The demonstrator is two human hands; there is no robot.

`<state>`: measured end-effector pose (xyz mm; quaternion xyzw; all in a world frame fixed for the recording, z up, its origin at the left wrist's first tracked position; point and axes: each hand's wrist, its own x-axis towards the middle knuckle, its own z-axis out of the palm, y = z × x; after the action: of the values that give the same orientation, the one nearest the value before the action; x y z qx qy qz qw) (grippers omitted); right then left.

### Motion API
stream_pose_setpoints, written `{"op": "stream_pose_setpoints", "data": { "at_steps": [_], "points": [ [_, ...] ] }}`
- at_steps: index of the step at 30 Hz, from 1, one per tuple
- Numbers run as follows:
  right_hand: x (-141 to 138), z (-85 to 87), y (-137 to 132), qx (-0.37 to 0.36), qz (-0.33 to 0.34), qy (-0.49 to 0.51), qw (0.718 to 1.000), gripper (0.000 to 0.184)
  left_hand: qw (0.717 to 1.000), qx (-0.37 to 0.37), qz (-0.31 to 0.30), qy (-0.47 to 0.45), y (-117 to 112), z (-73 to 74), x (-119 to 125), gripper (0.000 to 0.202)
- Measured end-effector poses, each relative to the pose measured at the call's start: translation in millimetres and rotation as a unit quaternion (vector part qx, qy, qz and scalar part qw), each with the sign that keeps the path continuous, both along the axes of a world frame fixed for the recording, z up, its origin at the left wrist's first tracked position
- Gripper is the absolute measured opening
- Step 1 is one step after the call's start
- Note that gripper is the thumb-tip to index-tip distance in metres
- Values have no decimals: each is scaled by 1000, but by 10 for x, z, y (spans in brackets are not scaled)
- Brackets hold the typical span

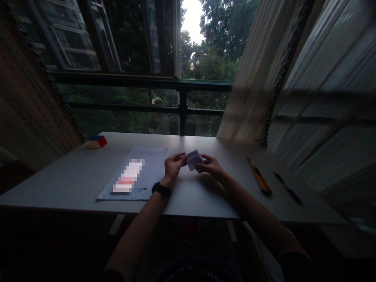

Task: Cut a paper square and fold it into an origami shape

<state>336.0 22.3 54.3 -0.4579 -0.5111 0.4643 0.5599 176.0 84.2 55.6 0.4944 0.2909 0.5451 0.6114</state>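
From here I see the left hand and right hand pinching a small piece of folded paper between them, above the white tabletop, near the larger sheets.

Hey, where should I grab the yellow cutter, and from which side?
Probably by the wide body of the yellow cutter, from above and the near side, with your right hand once it's free of the paper: the cutter lies flat, thick end toward you, narrow end pointing away.
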Motion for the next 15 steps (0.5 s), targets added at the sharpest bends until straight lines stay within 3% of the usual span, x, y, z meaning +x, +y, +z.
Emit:
{"op": "stream_pose_setpoints", "data": {
  "at_steps": [9, 15],
  "points": [
    [-20, -32, -4, -5, 41, -40, 998, 63, 996, 58, 19, 71, 28, -54, 1, 35],
    [-12, -3, -20, -11, 52, -36, 998, 86, 994, 78, 25, 75, 17, -64, 6, 32]
  ]
}}
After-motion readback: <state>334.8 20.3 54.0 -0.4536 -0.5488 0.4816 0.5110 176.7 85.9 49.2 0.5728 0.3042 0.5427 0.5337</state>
